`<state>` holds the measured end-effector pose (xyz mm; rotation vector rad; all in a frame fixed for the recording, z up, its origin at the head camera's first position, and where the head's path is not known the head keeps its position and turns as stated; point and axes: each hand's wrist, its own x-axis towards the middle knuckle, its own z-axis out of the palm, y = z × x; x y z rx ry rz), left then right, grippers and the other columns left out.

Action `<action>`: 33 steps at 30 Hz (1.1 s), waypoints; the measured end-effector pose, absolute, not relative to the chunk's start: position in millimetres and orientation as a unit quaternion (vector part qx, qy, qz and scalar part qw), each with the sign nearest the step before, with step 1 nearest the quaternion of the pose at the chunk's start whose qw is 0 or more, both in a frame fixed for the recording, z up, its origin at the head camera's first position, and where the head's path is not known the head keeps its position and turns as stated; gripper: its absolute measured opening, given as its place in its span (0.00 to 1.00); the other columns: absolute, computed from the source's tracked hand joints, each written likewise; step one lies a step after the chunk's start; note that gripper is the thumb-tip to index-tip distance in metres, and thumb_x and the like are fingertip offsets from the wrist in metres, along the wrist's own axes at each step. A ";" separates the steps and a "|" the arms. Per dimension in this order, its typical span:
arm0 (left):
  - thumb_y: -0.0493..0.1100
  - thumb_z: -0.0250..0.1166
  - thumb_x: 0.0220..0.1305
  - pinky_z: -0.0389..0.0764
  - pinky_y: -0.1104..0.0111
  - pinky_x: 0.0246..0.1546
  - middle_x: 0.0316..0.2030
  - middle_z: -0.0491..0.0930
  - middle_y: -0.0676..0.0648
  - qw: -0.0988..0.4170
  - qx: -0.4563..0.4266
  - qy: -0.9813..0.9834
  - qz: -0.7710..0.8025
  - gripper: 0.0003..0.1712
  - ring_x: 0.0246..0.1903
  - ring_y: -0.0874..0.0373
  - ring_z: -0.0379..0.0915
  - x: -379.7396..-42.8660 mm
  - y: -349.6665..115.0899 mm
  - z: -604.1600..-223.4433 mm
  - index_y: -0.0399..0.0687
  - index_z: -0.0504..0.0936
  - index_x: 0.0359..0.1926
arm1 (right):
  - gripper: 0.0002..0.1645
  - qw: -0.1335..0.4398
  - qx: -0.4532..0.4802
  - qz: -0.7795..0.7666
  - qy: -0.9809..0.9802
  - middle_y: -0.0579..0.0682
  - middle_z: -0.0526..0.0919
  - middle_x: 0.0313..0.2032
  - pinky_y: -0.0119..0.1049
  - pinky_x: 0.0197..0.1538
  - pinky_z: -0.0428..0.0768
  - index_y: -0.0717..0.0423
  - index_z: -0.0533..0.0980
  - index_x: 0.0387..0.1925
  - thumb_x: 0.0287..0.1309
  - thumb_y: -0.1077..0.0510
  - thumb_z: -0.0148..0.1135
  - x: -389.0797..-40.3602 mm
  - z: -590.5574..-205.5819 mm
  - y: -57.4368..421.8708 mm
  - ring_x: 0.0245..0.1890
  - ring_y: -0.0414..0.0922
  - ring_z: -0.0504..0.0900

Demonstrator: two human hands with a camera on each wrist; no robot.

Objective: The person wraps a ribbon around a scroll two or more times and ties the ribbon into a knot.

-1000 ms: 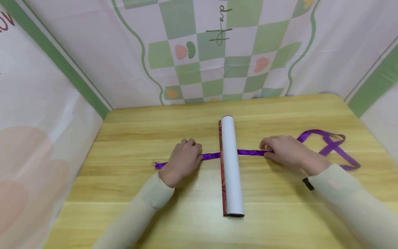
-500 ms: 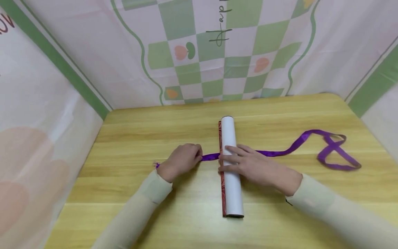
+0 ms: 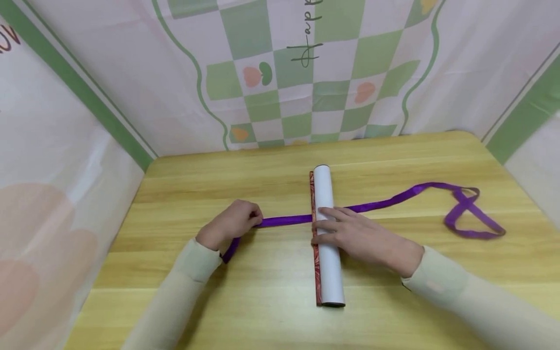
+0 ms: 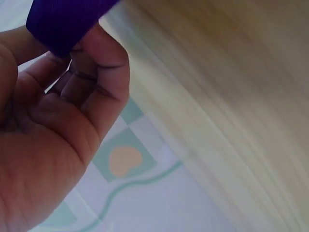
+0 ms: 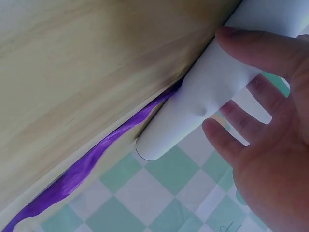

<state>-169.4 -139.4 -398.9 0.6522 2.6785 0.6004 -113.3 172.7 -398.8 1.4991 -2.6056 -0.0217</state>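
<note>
A white paper roll (image 3: pixel 331 274) with a red patterned strip (image 3: pixel 318 282) along its left side lies lengthwise on the table. Beneath it runs a purple ribbon (image 3: pixel 286 221), crossing to both sides. My left hand (image 3: pixel 231 222) pinches the ribbon between thumb and fingers left of the roll, and a short tail hangs by the wrist. In the left wrist view the ribbon (image 4: pixel 72 21) passes over the fingertips. My right hand (image 3: pixel 365 239) rests over the roll's middle with spread, fairly straight fingers; the right wrist view has its thumb (image 5: pixel 256 47) against the roll's side.
The ribbon's long loose end (image 3: pixel 474 236) lies in a crossed loop on the right of the wooden table (image 3: pixel 245 177). A printed cloth (image 3: pixel 179 112) with green checks hangs behind the far edge and along both sides.
My right hand has let go of the ribbon at the right and come over the roll. My left hand has pulled the ribbon leftward, and its left tail has lifted and bent.
</note>
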 end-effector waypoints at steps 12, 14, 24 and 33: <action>0.41 0.56 0.68 0.75 0.65 0.37 0.36 0.80 0.51 0.182 0.204 0.938 0.212 0.09 0.32 0.59 0.70 -171.7 -183.2 -390.1 0.47 0.82 0.41 | 0.28 0.060 0.496 -0.010 -0.866 0.49 0.76 0.59 0.55 0.63 0.65 0.41 0.79 0.54 0.51 0.66 0.64 -114.2 -402.4 172.8 0.66 0.59 0.63; 0.41 0.56 0.68 0.75 0.64 0.39 0.37 0.80 0.51 0.169 0.201 0.945 0.195 0.09 0.33 0.59 0.71 -173.6 -188.5 -388.9 0.48 0.82 0.42 | 0.28 0.061 0.496 -0.007 -0.866 0.49 0.77 0.59 0.55 0.63 0.65 0.41 0.80 0.54 0.51 0.66 0.64 -113.7 -402.2 172.1 0.66 0.59 0.63; 0.39 0.57 0.66 0.77 0.58 0.44 0.39 0.81 0.44 0.116 0.176 0.958 0.197 0.13 0.39 0.53 0.76 -179.1 -215.4 -384.7 0.41 0.79 0.49 | 0.28 0.065 0.496 0.008 -0.866 0.50 0.77 0.59 0.54 0.63 0.66 0.42 0.80 0.53 0.51 0.68 0.63 -112.7 -402.1 168.7 0.66 0.59 0.63; 0.42 0.56 0.67 0.72 0.58 0.57 0.52 0.80 0.45 -0.031 0.317 0.946 0.069 0.17 0.53 0.50 0.74 -152.9 -136.6 -394.5 0.43 0.82 0.52 | 0.28 0.061 0.494 -0.001 -0.867 0.50 0.77 0.58 0.53 0.64 0.65 0.43 0.80 0.53 0.49 0.67 0.65 -112.3 -401.2 162.0 0.65 0.60 0.65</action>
